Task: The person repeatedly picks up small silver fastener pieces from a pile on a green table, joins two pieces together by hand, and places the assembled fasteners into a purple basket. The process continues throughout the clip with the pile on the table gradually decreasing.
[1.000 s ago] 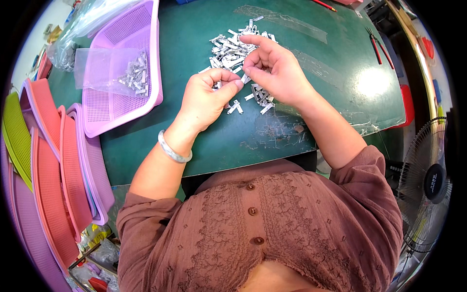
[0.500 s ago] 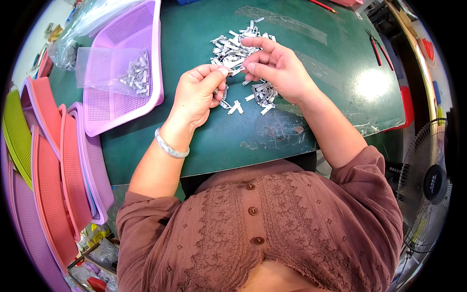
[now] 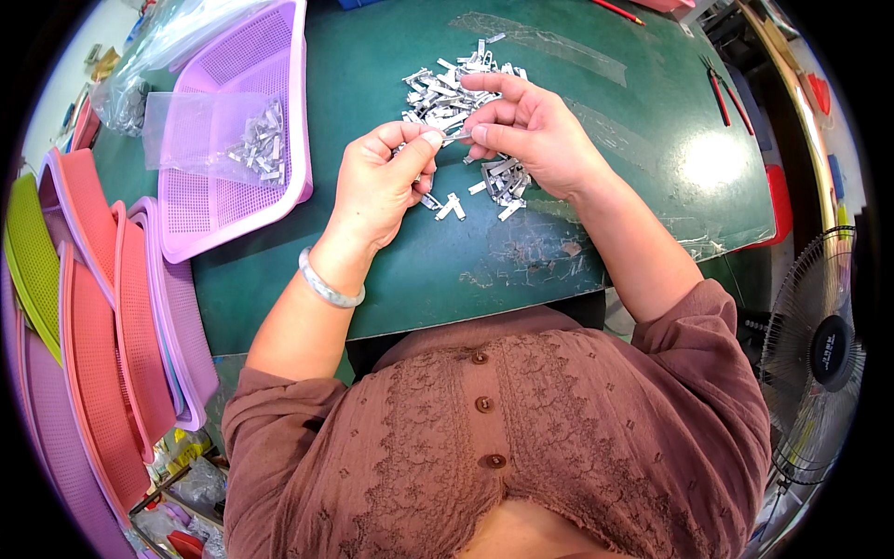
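Note:
A small silvery metal part spans the gap between my two hands. One end of it is pinched between thumb and fingers of my left hand, which has a pale bangle at its wrist. My right hand closes thumb and finger at the part's other end, its index finger stretched out above. Just beyond lies a heap of similar metal parts, partly covered by my fingers. A smaller group of parts lies below my right hand, and a few loose pieces lie beside my left fingers.
On the green table, a purple basket stands at left with a clear bag of metal parts over it. Stacked pink and purple baskets crowd the left side. Red-handled pliers lie far right; a fan stands right.
My left hand has shifted slightly right toward my right hand, and the metal part now shows between both hands' fingertips. The heaps and basket look the same.

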`<state>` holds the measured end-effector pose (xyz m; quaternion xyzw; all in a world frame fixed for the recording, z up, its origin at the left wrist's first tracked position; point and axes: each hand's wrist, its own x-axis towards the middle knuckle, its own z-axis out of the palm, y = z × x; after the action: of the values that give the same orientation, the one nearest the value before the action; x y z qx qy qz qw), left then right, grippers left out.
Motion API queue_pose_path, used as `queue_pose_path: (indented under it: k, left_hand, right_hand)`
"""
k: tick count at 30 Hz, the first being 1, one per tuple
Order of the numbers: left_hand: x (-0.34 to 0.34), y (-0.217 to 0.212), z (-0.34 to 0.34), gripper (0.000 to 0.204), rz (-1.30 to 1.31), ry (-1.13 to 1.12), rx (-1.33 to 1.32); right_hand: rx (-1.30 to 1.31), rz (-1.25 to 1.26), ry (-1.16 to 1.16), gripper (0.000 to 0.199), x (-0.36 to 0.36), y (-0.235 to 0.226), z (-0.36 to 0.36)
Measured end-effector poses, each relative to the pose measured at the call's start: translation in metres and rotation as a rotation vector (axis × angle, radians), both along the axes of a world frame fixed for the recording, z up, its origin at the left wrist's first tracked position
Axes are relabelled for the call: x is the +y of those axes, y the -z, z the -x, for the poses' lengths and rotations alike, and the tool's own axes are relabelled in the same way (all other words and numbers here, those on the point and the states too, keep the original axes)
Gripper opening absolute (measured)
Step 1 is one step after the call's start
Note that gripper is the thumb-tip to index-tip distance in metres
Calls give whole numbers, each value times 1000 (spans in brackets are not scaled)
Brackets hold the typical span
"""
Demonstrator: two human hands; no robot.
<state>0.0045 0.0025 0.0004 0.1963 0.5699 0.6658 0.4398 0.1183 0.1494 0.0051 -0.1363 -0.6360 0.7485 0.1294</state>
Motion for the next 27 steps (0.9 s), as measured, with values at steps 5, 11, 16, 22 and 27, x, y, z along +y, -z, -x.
queue_pose_path:
  k: [5, 11, 16, 22, 27]
  left_hand:
    - [0, 1, 1, 11, -20, 0, -8]
    - [-1, 0, 1, 13, -26, 16, -15]
    - [-1, 0, 1, 13, -32, 22, -15]
    - [0, 0, 1, 13, -31, 30, -18]
    - [0, 0, 3, 11, -63, 48, -55]
  right_hand:
    - [7, -4, -5, 46, 0, 0, 0]
    - [48, -44, 14, 47, 1, 2, 1]
    - [62, -64, 13, 48, 0, 2, 1]
    - [71, -90, 16, 49, 0, 1, 0]
    - [105, -192, 10, 50, -2, 2, 0]
